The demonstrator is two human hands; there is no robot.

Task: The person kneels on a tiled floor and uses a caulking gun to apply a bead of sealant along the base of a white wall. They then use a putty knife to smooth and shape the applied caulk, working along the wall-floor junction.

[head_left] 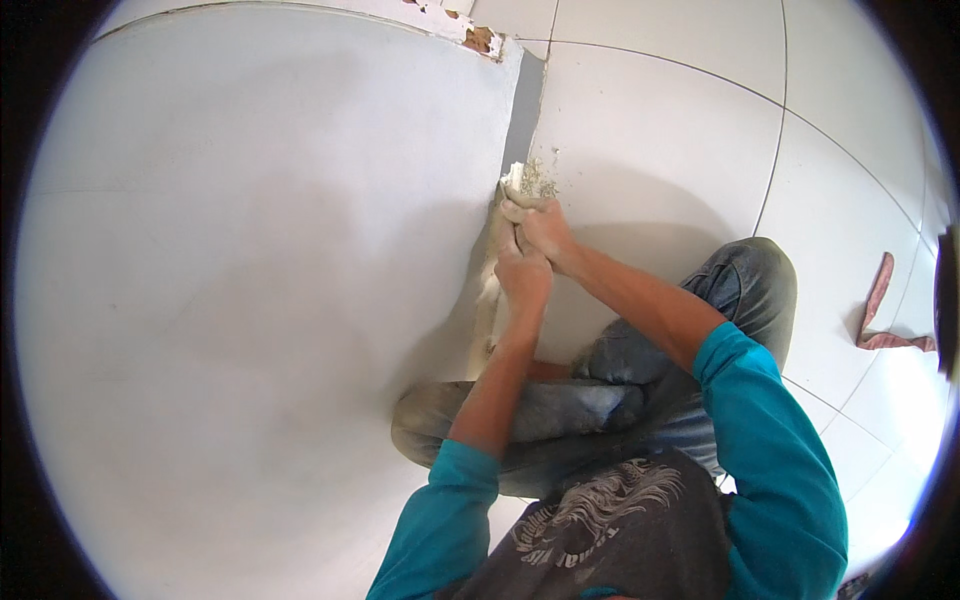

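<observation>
Both my hands are closed together low against the base of the white wall (250, 230). My left hand (524, 274) is the nearer one, its fingers reaching forward beside the other hand. My right hand (541, 226) lies just beyond it, fingers curled inward. What they grip is mostly hidden by the fingers. A pale, jagged-ended strip (515, 177) shows just past my fingertips, and I cannot tell whether it is held or fixed to the wall. Crumbly debris (540, 184) lies on the floor beside it. Dust coats my fingers.
A grey band (523, 115) runs along the wall's foot beyond my hands. Chipped trim with brown patches (484, 40) is at the far corner. White floor tiles (650, 110) spread to the right, where a bent reddish strip (877, 320) lies. My crossed legs (560, 415) are close below.
</observation>
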